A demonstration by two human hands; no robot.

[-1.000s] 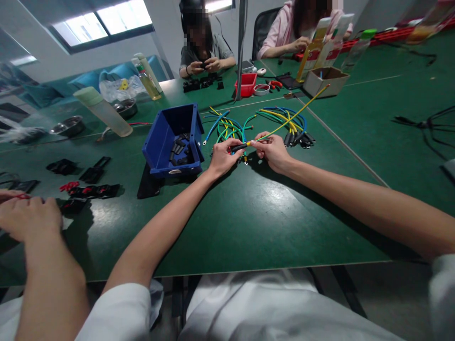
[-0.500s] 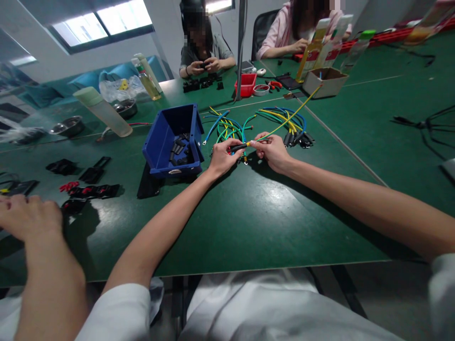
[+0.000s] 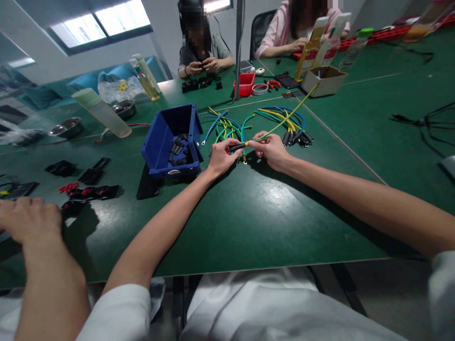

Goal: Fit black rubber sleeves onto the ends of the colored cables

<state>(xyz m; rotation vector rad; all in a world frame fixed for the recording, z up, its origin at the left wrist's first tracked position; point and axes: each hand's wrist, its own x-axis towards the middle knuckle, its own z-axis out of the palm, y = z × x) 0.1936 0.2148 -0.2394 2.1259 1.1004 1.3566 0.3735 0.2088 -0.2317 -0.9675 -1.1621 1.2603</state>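
Black sleeves [image 3: 177, 148] in blue bin [image 3: 190, 170], wire [image 3: 288, 117] in fingers [image 3: 255, 144]

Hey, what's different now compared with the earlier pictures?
The far end of the yellow-green wire has swung a little to the left. At the left edge, the co-worker's hand is still in view, but the red item beside it has gone from sight. Nothing was visibly let go: your left hand still grips the black sleeve, and your right hand the wire. The blue bin stayed put.

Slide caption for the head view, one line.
Left hand pinches a black sleeve, right hand a yellow-green wire, beside a blue bin of black sleeves.
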